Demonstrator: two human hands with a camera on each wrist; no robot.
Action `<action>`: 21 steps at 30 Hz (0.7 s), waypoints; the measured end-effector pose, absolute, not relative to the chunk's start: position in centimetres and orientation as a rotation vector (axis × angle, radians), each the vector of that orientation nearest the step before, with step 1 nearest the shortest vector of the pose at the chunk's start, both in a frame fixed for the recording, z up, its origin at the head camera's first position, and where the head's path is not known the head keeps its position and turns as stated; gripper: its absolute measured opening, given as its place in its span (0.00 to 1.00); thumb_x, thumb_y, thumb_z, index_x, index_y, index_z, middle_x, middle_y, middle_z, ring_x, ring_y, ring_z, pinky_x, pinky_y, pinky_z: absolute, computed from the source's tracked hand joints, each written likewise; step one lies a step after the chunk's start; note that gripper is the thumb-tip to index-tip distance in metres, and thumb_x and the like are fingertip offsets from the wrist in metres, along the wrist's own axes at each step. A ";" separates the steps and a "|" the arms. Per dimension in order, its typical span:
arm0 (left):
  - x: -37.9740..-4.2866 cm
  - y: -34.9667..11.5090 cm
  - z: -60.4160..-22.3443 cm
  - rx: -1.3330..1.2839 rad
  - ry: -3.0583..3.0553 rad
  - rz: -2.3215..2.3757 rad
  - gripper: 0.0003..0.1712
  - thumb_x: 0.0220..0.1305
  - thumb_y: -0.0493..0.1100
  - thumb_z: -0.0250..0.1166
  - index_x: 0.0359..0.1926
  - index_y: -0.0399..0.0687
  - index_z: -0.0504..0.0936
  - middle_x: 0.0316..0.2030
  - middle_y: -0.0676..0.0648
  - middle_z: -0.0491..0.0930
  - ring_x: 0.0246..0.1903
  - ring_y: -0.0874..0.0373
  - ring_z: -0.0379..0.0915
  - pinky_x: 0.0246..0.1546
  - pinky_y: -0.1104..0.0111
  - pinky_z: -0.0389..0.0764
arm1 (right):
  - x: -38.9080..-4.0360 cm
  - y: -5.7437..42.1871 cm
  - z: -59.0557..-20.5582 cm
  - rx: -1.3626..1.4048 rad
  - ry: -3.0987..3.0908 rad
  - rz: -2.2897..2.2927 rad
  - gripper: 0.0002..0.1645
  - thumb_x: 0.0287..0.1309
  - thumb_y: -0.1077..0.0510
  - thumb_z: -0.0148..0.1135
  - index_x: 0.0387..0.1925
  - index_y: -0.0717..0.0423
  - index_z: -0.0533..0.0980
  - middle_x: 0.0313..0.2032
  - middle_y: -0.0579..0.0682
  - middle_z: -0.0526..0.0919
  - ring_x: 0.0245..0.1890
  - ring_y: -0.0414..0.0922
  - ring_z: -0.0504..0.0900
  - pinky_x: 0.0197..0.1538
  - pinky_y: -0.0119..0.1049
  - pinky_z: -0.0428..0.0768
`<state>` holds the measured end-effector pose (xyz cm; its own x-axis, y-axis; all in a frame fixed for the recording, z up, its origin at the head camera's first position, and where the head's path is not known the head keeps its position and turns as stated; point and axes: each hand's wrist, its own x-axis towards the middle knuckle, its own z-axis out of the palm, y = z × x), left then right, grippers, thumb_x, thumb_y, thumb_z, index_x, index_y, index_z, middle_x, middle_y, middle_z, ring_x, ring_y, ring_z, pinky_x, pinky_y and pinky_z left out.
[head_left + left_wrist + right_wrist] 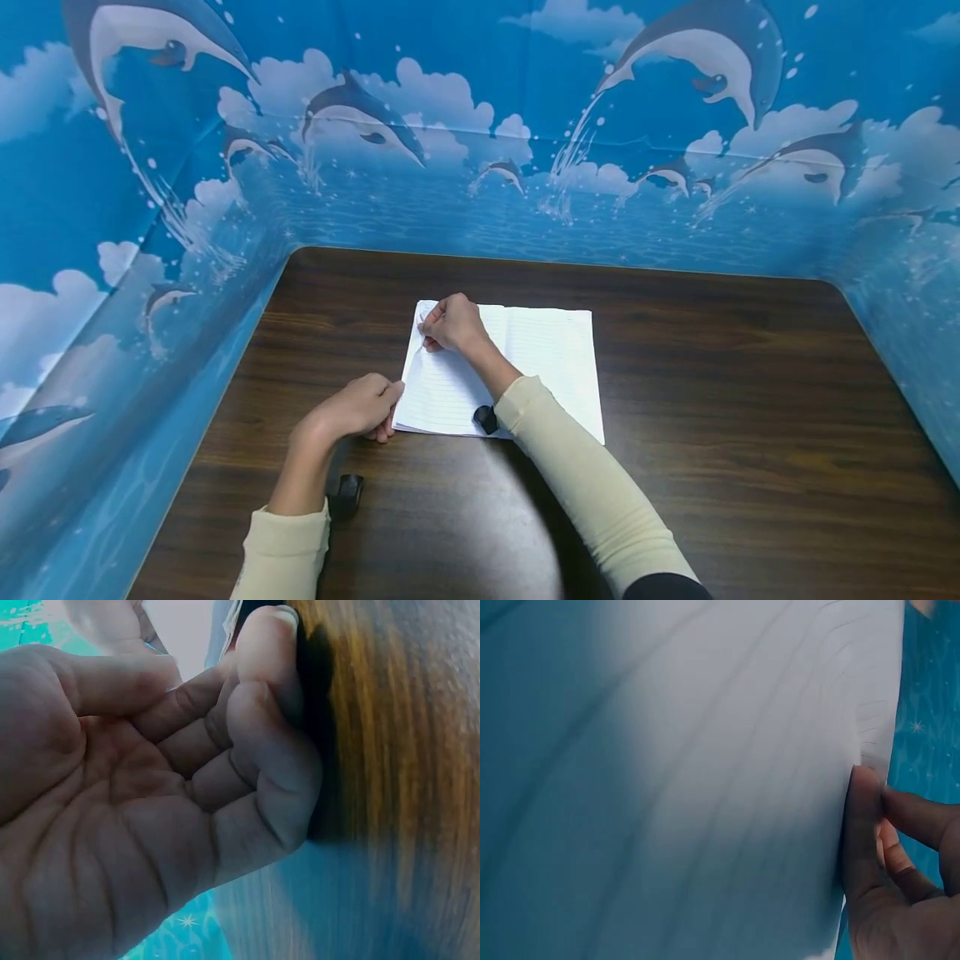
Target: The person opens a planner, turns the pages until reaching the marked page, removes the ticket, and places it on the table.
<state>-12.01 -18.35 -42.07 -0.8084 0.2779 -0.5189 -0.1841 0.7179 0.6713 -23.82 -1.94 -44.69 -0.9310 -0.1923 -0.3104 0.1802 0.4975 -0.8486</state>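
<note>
An open notebook (551,367) with white lined pages lies on the dark wooden table. My right hand (453,323) reaches across the left page and pinches its outer edge near the far left corner. Up close in the right wrist view, thumb and finger of that hand (900,855) hold the lined page (727,772), which bends slightly at the grip. At the near left corner, my left hand (358,407) grips the notebook's edge between thumb and curled fingers. The left wrist view shows the left hand's palm (150,787), with the fingers resting against the tabletop.
The brown table (750,400) has rounded far corners. A blue curtain (450,200) printed with dolphins and clouds surrounds it at the back and sides. Small black devices are on the left wrist (347,496) and the right wrist (486,419).
</note>
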 end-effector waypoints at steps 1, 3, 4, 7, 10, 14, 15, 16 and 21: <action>-12.0 -18.3 -42.1 0.062 2.313 0.986 0.34 0.88 0.47 0.45 0.22 0.38 0.80 0.17 0.48 0.78 0.18 0.60 0.74 0.26 0.67 0.77 | -23.8 -1.9 -44.7 -0.017 2.383 -1.409 0.07 0.68 0.64 0.72 0.32 0.62 0.87 0.22 0.55 0.90 0.14 0.36 0.83 0.26 0.26 0.83; -12.0 -18.2 -42.1 0.047 2.323 0.962 0.34 0.87 0.51 0.50 0.21 0.40 0.81 0.17 0.48 0.78 0.18 0.60 0.74 0.26 0.67 0.76 | -23.6 -1.6 -44.6 -0.049 2.398 -1.387 0.07 0.69 0.63 0.71 0.33 0.62 0.88 0.25 0.55 0.91 0.16 0.35 0.84 0.28 0.25 0.82; -12.0 -18.1 -42.0 0.048 2.333 0.948 0.32 0.85 0.51 0.54 0.21 0.40 0.81 0.17 0.48 0.78 0.18 0.59 0.74 0.26 0.67 0.76 | -23.5 -1.5 -44.6 -0.074 2.412 -1.368 0.07 0.69 0.63 0.70 0.34 0.61 0.89 0.27 0.55 0.92 0.17 0.35 0.85 0.28 0.24 0.81; -12.0 -17.9 -42.1 0.063 2.359 0.901 0.25 0.79 0.45 0.65 0.21 0.41 0.80 0.17 0.48 0.79 0.19 0.60 0.74 0.25 0.68 0.73 | -23.1 -0.9 -44.4 -0.199 2.477 -1.268 0.07 0.70 0.62 0.69 0.40 0.58 0.92 0.33 0.53 0.94 0.24 0.35 0.85 0.30 0.23 0.78; -12.0 -17.7 -42.1 0.067 2.383 0.871 0.21 0.74 0.39 0.70 0.20 0.41 0.79 0.16 0.48 0.79 0.19 0.59 0.75 0.25 0.68 0.72 | -22.6 0.1 -44.3 -0.345 2.588 -1.094 0.08 0.69 0.62 0.70 0.44 0.54 0.92 0.38 0.51 0.95 0.31 0.39 0.83 0.34 0.27 0.76; -12.1 -17.5 -42.1 0.075 2.383 0.863 0.22 0.73 0.37 0.69 0.19 0.41 0.79 0.16 0.47 0.80 0.19 0.59 0.76 0.24 0.69 0.71 | -22.1 2.5 -44.0 -0.451 2.727 -0.869 0.12 0.68 0.62 0.72 0.51 0.54 0.90 0.43 0.53 0.93 0.39 0.45 0.86 0.42 0.35 0.83; -12.1 -17.5 -42.1 0.071 2.378 0.864 0.22 0.73 0.37 0.69 0.19 0.41 0.79 0.16 0.47 0.81 0.19 0.59 0.76 0.25 0.69 0.71 | -22.0 3.2 -44.0 -0.457 2.751 -0.824 0.13 0.68 0.61 0.73 0.53 0.55 0.90 0.44 0.53 0.93 0.41 0.46 0.87 0.45 0.37 0.85; -12.1 -17.5 -42.0 0.076 2.376 0.866 0.22 0.74 0.36 0.68 0.18 0.40 0.79 0.16 0.47 0.81 0.19 0.59 0.76 0.25 0.69 0.72 | -21.9 4.0 -43.9 -0.454 2.771 -0.789 0.15 0.68 0.60 0.73 0.55 0.55 0.89 0.46 0.54 0.92 0.44 0.47 0.88 0.48 0.39 0.86; -12.3 -17.8 -41.6 0.065 2.351 0.872 0.22 0.74 0.35 0.67 0.19 0.40 0.80 0.17 0.46 0.82 0.20 0.57 0.77 0.25 0.68 0.73 | -21.7 8.0 -43.8 -0.374 2.818 -0.737 0.20 0.67 0.59 0.74 0.59 0.54 0.87 0.49 0.55 0.92 0.44 0.47 0.88 0.46 0.39 0.85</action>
